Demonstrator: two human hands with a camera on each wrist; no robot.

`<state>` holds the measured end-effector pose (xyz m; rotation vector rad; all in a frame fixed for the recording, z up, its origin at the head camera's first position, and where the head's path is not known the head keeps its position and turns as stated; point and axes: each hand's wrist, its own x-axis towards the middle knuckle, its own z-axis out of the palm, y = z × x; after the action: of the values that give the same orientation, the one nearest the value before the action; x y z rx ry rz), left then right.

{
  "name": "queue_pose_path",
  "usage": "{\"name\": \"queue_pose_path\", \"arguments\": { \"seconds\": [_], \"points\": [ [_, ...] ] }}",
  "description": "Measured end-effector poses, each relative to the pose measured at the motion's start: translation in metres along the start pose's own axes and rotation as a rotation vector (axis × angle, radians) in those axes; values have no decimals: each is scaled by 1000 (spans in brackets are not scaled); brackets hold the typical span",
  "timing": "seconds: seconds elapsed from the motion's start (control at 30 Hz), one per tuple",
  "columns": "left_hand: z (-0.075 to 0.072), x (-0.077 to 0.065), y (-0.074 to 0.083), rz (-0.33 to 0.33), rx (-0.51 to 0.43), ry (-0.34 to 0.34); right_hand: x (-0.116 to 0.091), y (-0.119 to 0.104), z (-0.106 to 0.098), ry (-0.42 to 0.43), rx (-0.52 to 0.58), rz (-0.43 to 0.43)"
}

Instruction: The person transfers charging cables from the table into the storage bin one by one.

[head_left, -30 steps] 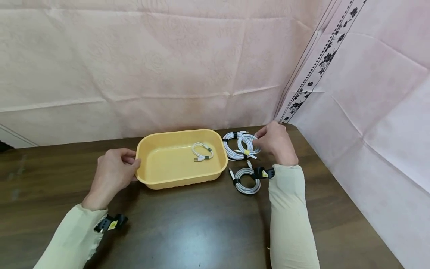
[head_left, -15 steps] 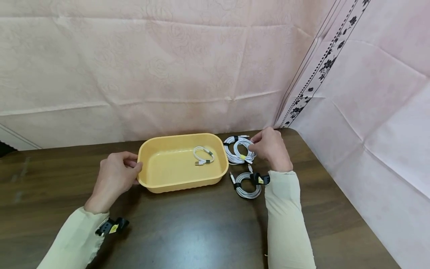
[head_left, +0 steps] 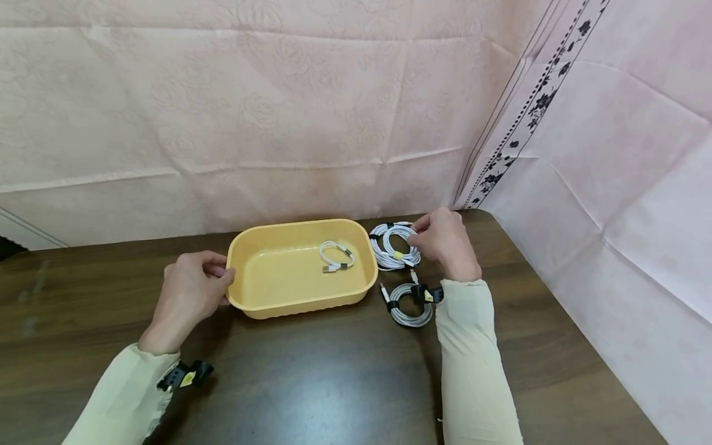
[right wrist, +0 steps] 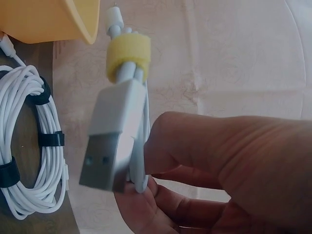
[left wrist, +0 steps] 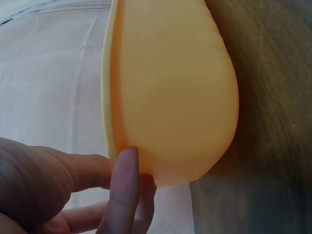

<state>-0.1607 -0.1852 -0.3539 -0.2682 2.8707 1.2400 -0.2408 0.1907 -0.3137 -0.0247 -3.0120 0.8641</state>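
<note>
My left hand point(head_left: 189, 287) pinches the left end of a yellow plastic basin point(head_left: 303, 307); in the left wrist view, a thumb point(left wrist: 125, 178) lies against the outside of its wall. To the right of the basin, my right hand point(head_left: 449, 244) holds a coiled white USB cable point(head_left: 399, 254) between thumb and fingers. Seen from the right wrist, the USB plug point(right wrist: 105, 139) points toward the camera and a yellow tie point(right wrist: 128, 54) binds the coil. Inside the basin lies a short white USB cable point(head_left: 335, 267).
A larger white cable coil with black ties point(head_left: 382, 261) lies beside the basin, partly behind the held cable in the head view. Nearer is a grey cable coil point(head_left: 410, 321), also black-tied. Patterned cloth point(head_left: 278, 123) hangs behind the brown table point(head_left: 311, 383) and along its right side.
My right hand has shifted a little to the left with the yellow-tied cable, so it overlaps the black-tied white coil more. The left hand keeps its grip on the basin.
</note>
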Motion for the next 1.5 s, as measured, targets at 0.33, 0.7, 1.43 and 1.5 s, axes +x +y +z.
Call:
{"name": "queue_pose_path", "arguments": {
  "seconds": [0.33,0.7,1.43,1.5],
  "points": [
    [0,0,-1,16,3,11,1,-4,3,27,-14,-69],
    [0,-1,-1,23,-1,8,1,-13,9,41,-10,-126],
    [1,0,-2,21,-4,9,3,-18,14,33,-1,-127],
    [1,0,-1,19,-3,8,3,-19,14,37,-5,-129]
  ]
}}
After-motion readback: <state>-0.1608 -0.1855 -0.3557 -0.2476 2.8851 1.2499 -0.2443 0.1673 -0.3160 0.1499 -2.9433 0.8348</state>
